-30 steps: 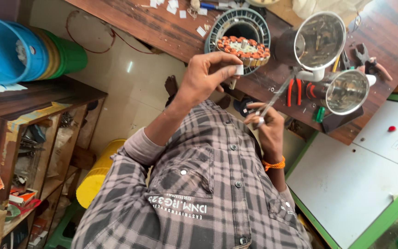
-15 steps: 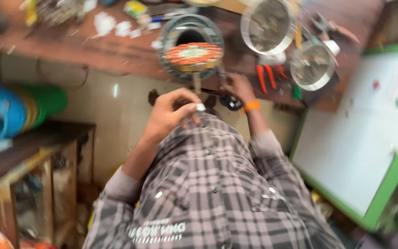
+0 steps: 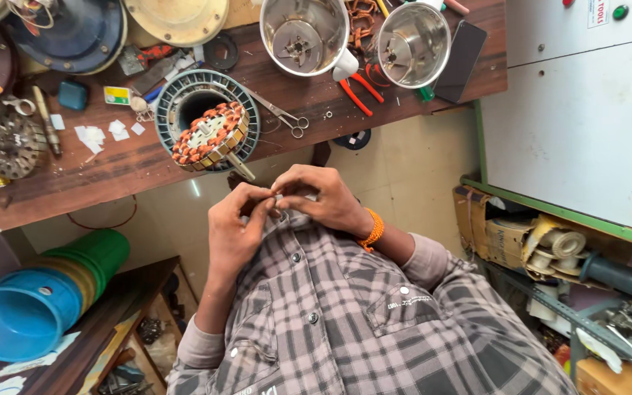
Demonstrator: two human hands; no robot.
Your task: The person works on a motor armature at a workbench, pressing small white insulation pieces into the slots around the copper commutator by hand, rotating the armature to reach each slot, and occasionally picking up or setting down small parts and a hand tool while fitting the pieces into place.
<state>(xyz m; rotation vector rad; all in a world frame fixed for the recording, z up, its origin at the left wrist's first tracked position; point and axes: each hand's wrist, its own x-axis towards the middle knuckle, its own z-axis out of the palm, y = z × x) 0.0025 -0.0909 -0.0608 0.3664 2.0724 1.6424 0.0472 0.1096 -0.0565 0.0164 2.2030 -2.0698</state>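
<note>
Both hands pinch something tiny above the chest, the wound stator waiting at the bench edge.

Left hand (image 3: 237, 227) and right hand (image 3: 320, 197) meet fingertip to fingertip; what they pinch cannot be told. The stator (image 3: 210, 134) looks fully wound, scissors (image 3: 281, 115) beside it.

This is a small repair workshop: a worn wooden bench (image 3: 111, 175) crowded with a copper-wound motor stator (image 3: 208, 133), scissors (image 3: 281, 115), red-handled pliers (image 3: 356, 91) and two steel mixer jars (image 3: 305, 33) (both lying open-mouthed). Stacked plastic tubs (image 3: 31, 307) and shelves of spare parts (image 3: 572, 256) stand around.
</note>
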